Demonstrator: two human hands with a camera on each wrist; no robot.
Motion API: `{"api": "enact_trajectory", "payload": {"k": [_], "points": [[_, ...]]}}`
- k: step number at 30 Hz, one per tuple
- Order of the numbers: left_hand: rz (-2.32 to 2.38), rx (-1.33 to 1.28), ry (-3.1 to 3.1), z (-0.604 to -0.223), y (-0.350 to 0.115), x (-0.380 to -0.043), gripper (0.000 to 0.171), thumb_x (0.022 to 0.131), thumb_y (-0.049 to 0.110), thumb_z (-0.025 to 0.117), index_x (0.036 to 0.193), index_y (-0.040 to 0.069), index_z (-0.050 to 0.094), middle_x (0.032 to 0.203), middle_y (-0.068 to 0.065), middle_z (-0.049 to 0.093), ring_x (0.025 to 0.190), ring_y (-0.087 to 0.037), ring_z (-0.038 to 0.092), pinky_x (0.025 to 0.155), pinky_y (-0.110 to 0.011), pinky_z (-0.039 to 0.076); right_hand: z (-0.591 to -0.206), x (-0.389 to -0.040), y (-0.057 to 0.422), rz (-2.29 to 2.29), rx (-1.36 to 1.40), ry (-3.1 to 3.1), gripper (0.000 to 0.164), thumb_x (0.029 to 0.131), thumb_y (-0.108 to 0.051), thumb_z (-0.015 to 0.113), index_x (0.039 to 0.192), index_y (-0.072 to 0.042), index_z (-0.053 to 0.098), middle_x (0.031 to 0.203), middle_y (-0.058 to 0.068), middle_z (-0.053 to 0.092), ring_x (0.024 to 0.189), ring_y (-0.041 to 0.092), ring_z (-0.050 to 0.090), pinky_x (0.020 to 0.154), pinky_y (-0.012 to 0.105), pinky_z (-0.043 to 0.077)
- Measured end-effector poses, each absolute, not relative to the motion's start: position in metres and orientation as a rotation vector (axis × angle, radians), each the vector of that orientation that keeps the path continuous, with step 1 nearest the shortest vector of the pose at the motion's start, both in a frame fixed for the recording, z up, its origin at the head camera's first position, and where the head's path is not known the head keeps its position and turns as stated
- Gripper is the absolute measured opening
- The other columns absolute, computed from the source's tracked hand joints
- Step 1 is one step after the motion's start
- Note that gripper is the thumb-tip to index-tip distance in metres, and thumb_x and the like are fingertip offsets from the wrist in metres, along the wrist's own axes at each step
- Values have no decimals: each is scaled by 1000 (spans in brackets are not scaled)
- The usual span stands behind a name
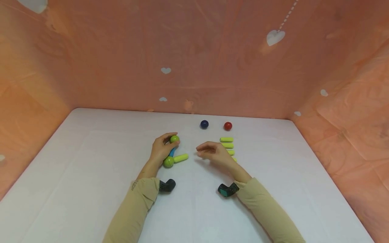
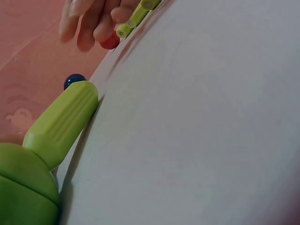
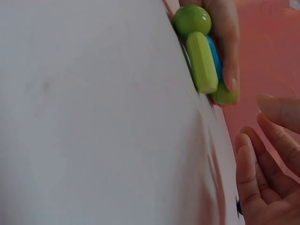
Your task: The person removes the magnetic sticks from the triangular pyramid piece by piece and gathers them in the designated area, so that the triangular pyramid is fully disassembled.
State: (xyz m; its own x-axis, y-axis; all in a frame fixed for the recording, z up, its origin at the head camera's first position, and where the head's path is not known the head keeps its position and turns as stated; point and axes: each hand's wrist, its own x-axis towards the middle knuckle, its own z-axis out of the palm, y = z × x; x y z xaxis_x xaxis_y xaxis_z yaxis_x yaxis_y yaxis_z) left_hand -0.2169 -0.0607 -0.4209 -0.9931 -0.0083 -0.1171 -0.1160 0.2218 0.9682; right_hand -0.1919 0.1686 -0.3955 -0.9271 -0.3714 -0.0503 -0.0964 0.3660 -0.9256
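My left hand (image 1: pixel 159 150) pinches a green ball (image 1: pixel 174 138) between thumb and fingers. A blue rod (image 1: pixel 172 152) runs from that ball to a second green ball (image 1: pixel 168 161) nearer the wrist. From this nearer ball a yellow-green rod (image 1: pixel 181 158) sticks out to the right; its grooved sides show large in the left wrist view. My right hand (image 1: pixel 217 155) hovers over the table, fingers loosely bent and thumb apart, holding nothing. In the right wrist view the joined piece lies low along the tabletop, and the right hand's fingers (image 3: pixel 248 173) are apart from it.
Several loose yellow-green rods (image 1: pixel 226 139) lie in a column just beyond the right hand, which partly covers them. Behind stand a dark blue ball (image 1: pixel 204 124) and a red ball (image 1: pixel 228 126). An orange cloth with white hearts (image 1: pixel 275 37) hangs around the white table (image 1: pixel 91 162).
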Motion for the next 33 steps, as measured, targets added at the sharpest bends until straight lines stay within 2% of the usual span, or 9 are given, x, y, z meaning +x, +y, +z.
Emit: {"api": "enact_trajectory", "payload": {"k": [9, 16, 21, 27, 33], "points": [[1884, -117, 2401, -420, -64, -218, 42, 89, 18, 68, 129, 13, 60, 143, -12, 49, 140, -27, 36, 117, -44, 24, -401, -198, 147, -1559, -492, 2327, 32, 88, -10, 67, 117, 1, 64, 114, 17, 67, 95, 14, 66, 83, 20, 49], [1882, -102, 2408, -420, -64, -218, 42, 89, 17, 68, 129, 12, 59, 142, -13, 50, 139, -28, 37, 117, -45, 24, -401, -198, 131, -1399, -555, 2330, 35, 87, -14, 68, 121, -7, 64, 122, 10, 65, 105, 18, 59, 83, 24, 48], [1878, -102, 2395, -420, -59, -218, 42, 88, 18, 69, 129, 13, 60, 142, -12, 51, 138, -28, 38, 117, -45, 24, -401, -195, 129, -1349, -586, 2365, 32, 86, -12, 68, 118, -8, 67, 119, 7, 66, 108, 19, 57, 91, 29, 45], [1894, -106, 2405, -419, -59, -217, 42, 88, 16, 69, 129, 11, 60, 141, -13, 51, 138, -29, 39, 116, -46, 25, -399, -195, 126, -1324, -589, 2381, 25, 86, -13, 69, 111, -11, 71, 113, 2, 67, 99, 14, 55, 85, 27, 44], [1800, -65, 2434, -414, -59, -214, 52, 88, 22, 70, 136, 13, 53, 145, -13, 47, 140, -28, 34, 117, -43, 25, -402, -195, 130, -1328, -604, 2396, 24, 89, -11, 65, 113, -8, 68, 113, 7, 66, 89, 13, 54, 74, 24, 46]]}}
